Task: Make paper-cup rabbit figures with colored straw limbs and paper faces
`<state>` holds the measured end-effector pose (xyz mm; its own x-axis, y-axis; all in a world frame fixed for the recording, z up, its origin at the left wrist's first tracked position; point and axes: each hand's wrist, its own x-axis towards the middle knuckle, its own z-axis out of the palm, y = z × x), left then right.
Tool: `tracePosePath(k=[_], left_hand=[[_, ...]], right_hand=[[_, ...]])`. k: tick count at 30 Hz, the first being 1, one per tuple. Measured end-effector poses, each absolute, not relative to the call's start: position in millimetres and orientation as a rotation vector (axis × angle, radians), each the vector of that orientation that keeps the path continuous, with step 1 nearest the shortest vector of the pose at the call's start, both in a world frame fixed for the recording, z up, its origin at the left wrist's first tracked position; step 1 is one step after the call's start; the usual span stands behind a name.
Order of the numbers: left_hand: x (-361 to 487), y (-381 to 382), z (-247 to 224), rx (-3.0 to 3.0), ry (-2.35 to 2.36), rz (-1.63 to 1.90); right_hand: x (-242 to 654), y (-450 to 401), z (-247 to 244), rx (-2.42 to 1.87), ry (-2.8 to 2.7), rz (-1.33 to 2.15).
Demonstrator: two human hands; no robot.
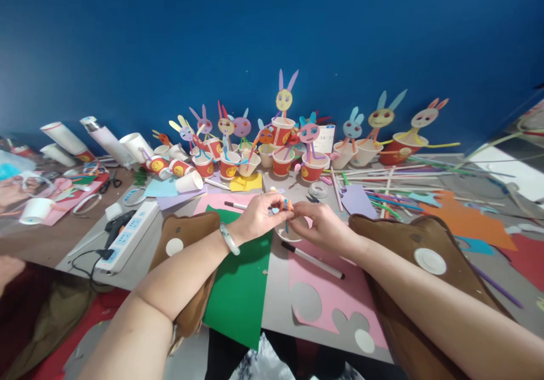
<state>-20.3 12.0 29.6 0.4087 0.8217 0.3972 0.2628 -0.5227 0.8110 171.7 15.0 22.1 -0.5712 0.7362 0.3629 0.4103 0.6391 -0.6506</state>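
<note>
My left hand, with a pale bangle on its wrist, meets my right hand over the middle of the table. Both hands are closed, pinching a small, thin blue and orange piece that looks like pipe cleaner. Its exact shape is partly hidden by the fingers. Just below them is a paper cup, whose pale rim shows under my right hand. A black-and-white marker lies on pink paper with shapes cut out. Green paper lies under my left forearm.
Several paper-cup rabbit figures line the blue wall. Pipe cleaners are strewn at right. Brown cushions lie beneath my forearms. A power strip with cables is at left. Another person's hand is at far left.
</note>
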Motion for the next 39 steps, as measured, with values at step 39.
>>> tracePosePath(k=[39], left_hand=[[-25, 19, 24, 2.33, 0.919, 1.0]], right_hand=[[168, 13, 15, -1.1, -2.266, 0.71]])
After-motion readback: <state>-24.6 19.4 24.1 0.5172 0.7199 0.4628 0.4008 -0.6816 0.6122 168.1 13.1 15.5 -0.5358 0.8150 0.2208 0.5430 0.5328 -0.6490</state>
